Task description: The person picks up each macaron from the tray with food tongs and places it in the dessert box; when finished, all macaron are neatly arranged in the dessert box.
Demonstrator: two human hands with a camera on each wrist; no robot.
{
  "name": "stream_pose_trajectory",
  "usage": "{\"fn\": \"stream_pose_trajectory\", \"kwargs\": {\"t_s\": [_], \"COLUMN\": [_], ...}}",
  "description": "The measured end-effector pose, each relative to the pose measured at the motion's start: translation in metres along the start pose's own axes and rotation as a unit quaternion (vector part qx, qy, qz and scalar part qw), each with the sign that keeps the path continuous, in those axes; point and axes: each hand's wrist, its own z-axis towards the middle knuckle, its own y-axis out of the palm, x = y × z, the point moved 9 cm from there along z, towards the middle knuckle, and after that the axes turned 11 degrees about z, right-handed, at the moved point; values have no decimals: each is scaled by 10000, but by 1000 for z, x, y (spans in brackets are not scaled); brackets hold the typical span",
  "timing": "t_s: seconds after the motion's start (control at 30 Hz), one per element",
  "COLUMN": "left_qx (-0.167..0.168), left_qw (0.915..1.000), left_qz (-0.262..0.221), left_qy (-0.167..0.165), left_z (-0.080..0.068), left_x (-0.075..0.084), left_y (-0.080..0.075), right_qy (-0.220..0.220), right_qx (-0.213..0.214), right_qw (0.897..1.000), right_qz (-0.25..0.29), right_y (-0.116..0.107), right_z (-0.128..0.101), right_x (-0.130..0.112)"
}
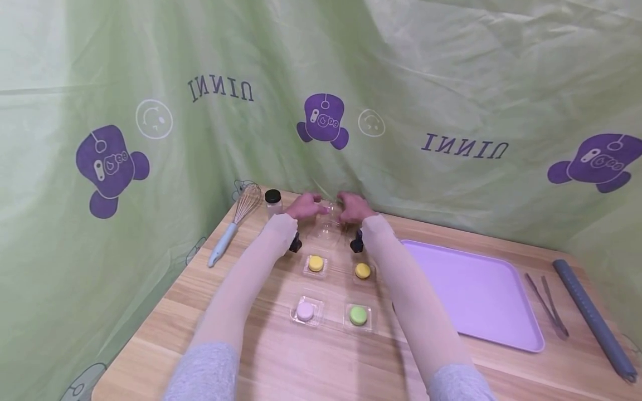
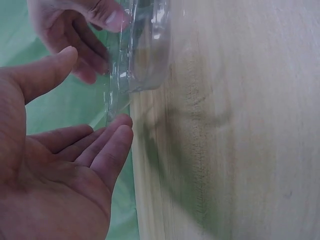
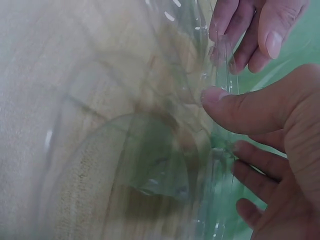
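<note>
On the light wooden desk (image 1: pixel 311 362) before a green printed curtain, both hands meet at a clear plastic clamshell container (image 1: pixel 328 218): the left hand (image 2: pixel 60 165) open, fingertips touching its rim, the right hand (image 3: pixel 280 145) pinching its edge, macarons nearer the person.

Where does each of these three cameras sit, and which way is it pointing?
Head: worn on the head, looking forward and down at the wooden table; both sleeved forearms, left hand and right hand show.
Left wrist: on the left wrist, looking along the open palm toward the clear plastic container; the other hand's fingers show behind it.
Right wrist: on the right wrist, close on that container; thumb pressing its rim.
Shared: all three show the container and both hands.
</note>
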Motion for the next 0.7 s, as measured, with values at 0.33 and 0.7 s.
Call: {"fn": "stream_pose_trajectory", "kwargs": {"t_s": [0.33,0.7], "left_qx": [374,-467], "left_qw": [9981,9227], "left_qz": [-454,-3804], "left_qy": [160,421], "left_z": [-10,-55], "left_x": [7,33], "left_y": [-13,-28], "right_qy": [-416,-3356], "right_qx": [577,2690], "right_qw": [9962,8970], "right_qz": [499,-1017], "right_y": [-22,-73], "right_z": [-16,-105], "right_x": [-17,-88]}}
